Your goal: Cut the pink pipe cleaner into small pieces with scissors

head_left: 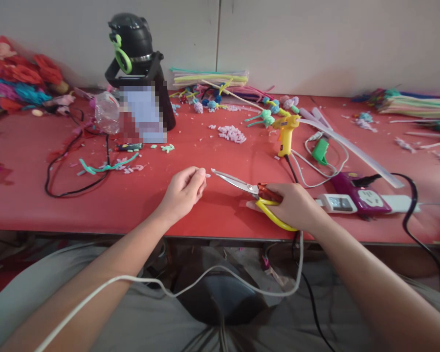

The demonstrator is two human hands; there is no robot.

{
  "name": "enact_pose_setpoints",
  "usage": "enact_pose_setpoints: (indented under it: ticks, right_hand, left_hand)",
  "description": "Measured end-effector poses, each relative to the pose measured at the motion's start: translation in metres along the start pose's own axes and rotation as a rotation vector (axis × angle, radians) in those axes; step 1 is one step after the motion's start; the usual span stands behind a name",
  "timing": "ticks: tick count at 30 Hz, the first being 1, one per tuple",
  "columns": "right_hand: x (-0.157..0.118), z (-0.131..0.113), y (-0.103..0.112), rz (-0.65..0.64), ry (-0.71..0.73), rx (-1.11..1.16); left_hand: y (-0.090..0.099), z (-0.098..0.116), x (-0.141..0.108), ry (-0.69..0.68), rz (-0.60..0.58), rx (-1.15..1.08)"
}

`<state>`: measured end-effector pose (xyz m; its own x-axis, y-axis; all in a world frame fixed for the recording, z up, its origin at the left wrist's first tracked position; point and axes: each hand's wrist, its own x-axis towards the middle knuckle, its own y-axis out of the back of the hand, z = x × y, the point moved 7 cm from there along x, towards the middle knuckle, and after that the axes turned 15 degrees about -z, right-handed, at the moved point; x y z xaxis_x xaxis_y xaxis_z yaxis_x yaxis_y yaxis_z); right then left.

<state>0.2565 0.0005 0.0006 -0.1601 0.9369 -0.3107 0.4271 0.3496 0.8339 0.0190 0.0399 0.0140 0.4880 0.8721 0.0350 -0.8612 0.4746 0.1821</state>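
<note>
My left hand is closed above the red table, with a tiny pale piece showing at the thumb and fingertips. To its right, my right hand grips scissors with orange and yellow handles. The blades point left toward my left fingertips, with a small gap between them, and look nearly closed. Beyond both hands lies a pile of short lilac pieces. A yellow glue gun stands behind my right hand.
A black bottle stands at the back left. Bundles of fuzzy stems lie along the wall. A purple power adapter sits right of my right hand. A white cable hangs across the table's front, below my hands.
</note>
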Motion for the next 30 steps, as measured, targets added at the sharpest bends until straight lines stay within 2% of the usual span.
enact_pose_setpoints:
  ticks: [30]
  right_hand:
    - [0.0016, 0.0027, -0.0018, -0.035, -0.01, -0.021]
  left_hand:
    - [-0.0005, 0.002, 0.0004, 0.001, -0.013, 0.069]
